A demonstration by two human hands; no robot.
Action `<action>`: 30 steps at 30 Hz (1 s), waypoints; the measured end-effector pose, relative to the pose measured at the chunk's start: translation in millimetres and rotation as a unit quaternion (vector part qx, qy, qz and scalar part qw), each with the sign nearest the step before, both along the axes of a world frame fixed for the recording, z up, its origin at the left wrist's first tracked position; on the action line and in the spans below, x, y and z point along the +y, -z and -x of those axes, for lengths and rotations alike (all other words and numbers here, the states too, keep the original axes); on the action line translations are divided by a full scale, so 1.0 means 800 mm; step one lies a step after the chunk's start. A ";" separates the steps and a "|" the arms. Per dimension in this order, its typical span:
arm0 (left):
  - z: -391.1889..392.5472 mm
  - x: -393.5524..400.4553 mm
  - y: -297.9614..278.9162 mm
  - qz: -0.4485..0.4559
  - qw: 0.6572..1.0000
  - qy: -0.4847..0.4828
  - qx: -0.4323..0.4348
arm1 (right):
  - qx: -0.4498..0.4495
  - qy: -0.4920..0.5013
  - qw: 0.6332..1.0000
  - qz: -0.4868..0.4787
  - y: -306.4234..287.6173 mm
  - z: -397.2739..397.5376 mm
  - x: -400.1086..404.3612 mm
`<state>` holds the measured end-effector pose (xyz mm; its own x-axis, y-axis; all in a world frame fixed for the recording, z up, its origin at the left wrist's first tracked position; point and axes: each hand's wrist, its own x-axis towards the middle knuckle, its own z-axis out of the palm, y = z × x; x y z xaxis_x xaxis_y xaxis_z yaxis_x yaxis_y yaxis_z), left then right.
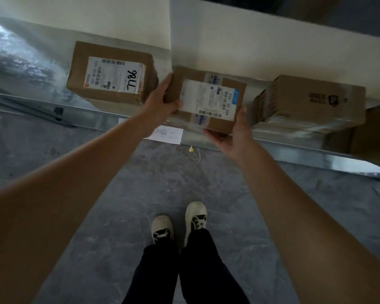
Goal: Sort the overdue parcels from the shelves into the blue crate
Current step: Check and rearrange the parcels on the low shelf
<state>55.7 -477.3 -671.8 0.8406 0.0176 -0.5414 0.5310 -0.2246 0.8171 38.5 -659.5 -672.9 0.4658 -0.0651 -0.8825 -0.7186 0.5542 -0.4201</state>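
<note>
The person held a parcel (208,99) at the front edge of the shelf (294,150), left hand (160,102) gripping its left side, right hand (230,132) cupped under its near corner. Left of it sat the "98LL" box (112,73); right of it, a taped box (312,102).

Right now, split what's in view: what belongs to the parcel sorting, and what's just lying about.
Part of the job:
- middle parcel, held by the left hand and right hand
- parcel marked 98LL on the metal shelf
- plastic-wrapped parcel on the right

Just lying about:
- white paper slip below the shelf edge
- small yellow-white scrap on the floor

The blue crate is not in view.
</note>
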 end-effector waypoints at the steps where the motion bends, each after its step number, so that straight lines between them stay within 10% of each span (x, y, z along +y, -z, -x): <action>1: -0.005 -0.001 0.001 0.001 1.000 -0.001 -0.002 | 0.002 -0.003 1.000 -0.005 -0.001 -0.006 -0.003; 10: -0.001 -0.040 0.001 -0.222 0.972 -0.032 -0.066 | -0.016 -0.208 0.968 0.139 0.014 -0.022 -0.015; 14: 0.014 -0.104 -0.016 -0.332 0.920 -0.028 -0.208 | -0.171 -0.333 0.845 0.382 0.005 -0.013 -0.066; 19: 0.027 -0.251 -0.010 -0.193 0.964 0.002 -0.186 | -0.324 -0.285 0.678 0.595 -0.021 0.006 -0.209; 24: 0.021 -0.333 0.005 -0.036 0.989 -0.143 0.033 | -0.141 -0.210 0.780 0.573 -0.015 -0.017 -0.344; 27: 0.013 -0.347 0.004 0.017 0.980 -0.184 0.080 | -0.099 -0.237 0.876 0.408 -0.005 -0.026 -0.375; 30: 0.019 -0.347 -0.012 0.022 0.973 -0.222 0.060 | -0.129 -0.239 0.898 0.345 -0.007 -0.022 -0.377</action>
<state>40.1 -755.1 -662.1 0.6868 0.3386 -0.6432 0.6595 0.0817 0.7473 56.2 -960.8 -667.1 0.7691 -0.2939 -0.5675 -0.6348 -0.2484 -0.7317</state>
